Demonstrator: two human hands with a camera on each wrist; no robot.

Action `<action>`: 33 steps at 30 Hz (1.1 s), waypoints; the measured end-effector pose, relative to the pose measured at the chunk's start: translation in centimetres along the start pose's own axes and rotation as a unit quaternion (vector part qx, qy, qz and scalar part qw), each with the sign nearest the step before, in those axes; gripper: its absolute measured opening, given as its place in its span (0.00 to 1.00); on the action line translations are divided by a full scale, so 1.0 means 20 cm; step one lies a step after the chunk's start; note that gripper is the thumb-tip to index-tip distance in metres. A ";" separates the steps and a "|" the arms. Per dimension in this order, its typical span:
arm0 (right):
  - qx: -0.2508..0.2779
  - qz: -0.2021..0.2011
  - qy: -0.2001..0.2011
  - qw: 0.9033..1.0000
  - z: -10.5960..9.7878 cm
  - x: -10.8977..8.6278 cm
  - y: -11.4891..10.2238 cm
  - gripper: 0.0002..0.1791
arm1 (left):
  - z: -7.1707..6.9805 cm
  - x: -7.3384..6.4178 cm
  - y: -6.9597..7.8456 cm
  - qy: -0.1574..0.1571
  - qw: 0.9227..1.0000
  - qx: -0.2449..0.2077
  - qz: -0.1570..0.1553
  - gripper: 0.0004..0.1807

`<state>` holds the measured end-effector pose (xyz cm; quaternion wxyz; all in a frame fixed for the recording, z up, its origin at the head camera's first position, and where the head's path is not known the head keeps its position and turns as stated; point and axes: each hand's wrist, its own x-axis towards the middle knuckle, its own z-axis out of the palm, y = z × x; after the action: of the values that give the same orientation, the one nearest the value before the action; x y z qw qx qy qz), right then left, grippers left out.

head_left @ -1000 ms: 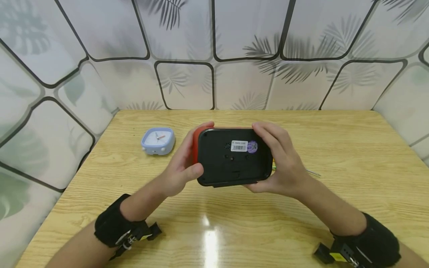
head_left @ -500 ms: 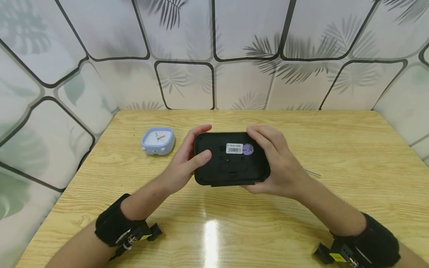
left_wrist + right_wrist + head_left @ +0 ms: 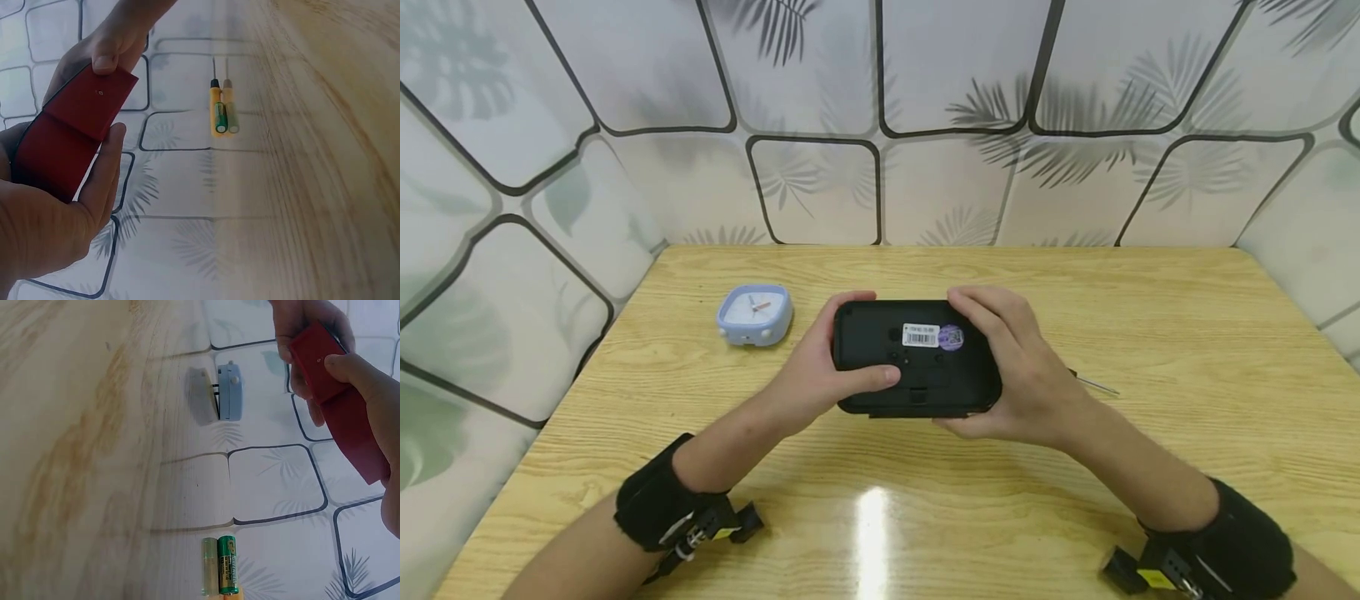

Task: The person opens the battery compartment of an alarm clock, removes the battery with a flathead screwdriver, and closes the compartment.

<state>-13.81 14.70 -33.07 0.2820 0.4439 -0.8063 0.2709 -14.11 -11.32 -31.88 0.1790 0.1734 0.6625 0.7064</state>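
Note:
Both hands hold up a box-shaped red device with a black back [image 3: 917, 362] over the table. Its back carries a barcode label, a round purple sticker, small holes and a cover with a latch. My left hand [image 3: 801, 383] grips the left end, thumb lying across the back. My right hand [image 3: 1026, 375] grips the right end, fingers over the top edge, thumb at the bottom. The red side of the device [image 3: 78, 125] shows in the left wrist view; its front is hidden. A yellow-handled screwdriver [image 3: 215, 94] lies beyond, with a green battery [image 3: 227, 565] beside it.
A light blue alarm clock [image 3: 754, 315] stands on the wooden table [image 3: 820, 517], left of the hands. The metal shaft of the screwdriver [image 3: 1097, 386] shows right of the right hand. A patterned screen [image 3: 940, 183] closes off the back and sides.
The device has tilted so its red side no longer shows in the head view, and it has shifted slightly left. My left thumb has moved inward across the back.

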 end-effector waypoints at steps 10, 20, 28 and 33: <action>0.014 0.013 -0.011 1.000 0.00 0.00 -0.01 0.69 | 0.03 0.01 0.00 0.044 0.999 -0.019 -0.015 0.43; 0.032 0.051 -0.045 0.997 -0.01 0.00 -0.03 0.51 | 0.05 -0.01 0.00 0.060 0.998 -0.023 -0.025 0.39; 0.017 0.030 -0.026 0.999 0.01 0.00 -0.05 0.32 | 0.06 -0.01 -0.02 0.051 0.998 -0.015 -0.041 0.40; 0.033 -0.008 0.007 0.999 0.03 0.00 -0.08 0.23 | 0.07 -0.01 -0.03 0.042 0.997 -0.004 -0.057 0.40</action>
<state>-12.52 13.66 -33.18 0.2749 0.4578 -0.7913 0.2978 -13.28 -10.24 -32.33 0.1915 0.1050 0.6754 0.7044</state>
